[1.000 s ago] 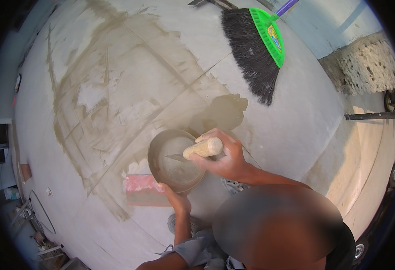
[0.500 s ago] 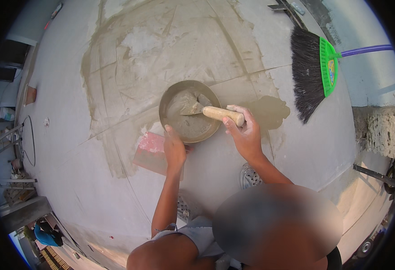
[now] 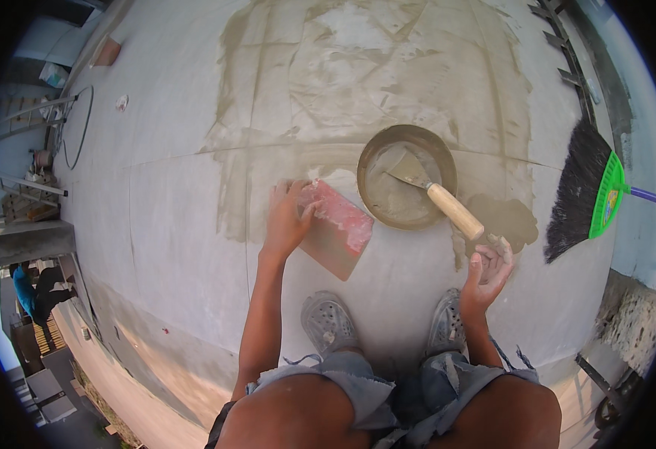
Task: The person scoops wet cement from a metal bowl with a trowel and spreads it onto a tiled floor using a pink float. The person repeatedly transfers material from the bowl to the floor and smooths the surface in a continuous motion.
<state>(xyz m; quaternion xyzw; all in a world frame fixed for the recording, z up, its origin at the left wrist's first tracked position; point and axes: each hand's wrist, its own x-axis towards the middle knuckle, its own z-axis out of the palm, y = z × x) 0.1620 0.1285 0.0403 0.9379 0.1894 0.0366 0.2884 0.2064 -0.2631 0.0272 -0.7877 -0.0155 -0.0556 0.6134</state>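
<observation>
My left hand (image 3: 289,218) grips the upper left edge of a flat pink-and-grey plastic spreader (image 3: 339,228), smeared with pale paste, low over the floor. Just right of it sits a round pan (image 3: 373,196) holding grey-brown mix. A putty knife (image 3: 455,211) rests in the pan, its wooden handle sticking out over the rim toward the lower right. Below that handle my right hand (image 3: 490,273) is empty, its dusty fingers loosely curled and apart. A dark wet patch of mix (image 3: 507,217) lies right of the pan.
Pale floor panels carry smeared mix (image 3: 373,60) ahead. A green-headed broom (image 3: 605,194) lies right, near metal bars (image 3: 578,75). My clogged feet (image 3: 328,322) are below. Ladders (image 3: 29,187), a hose (image 3: 81,150) and a brick-red block (image 3: 106,51) are at the left.
My left hand has left the pan and taken the pink spreader. My right hand has let go of the knife, now resting in the pan. The view has shifted, showing both knees.
</observation>
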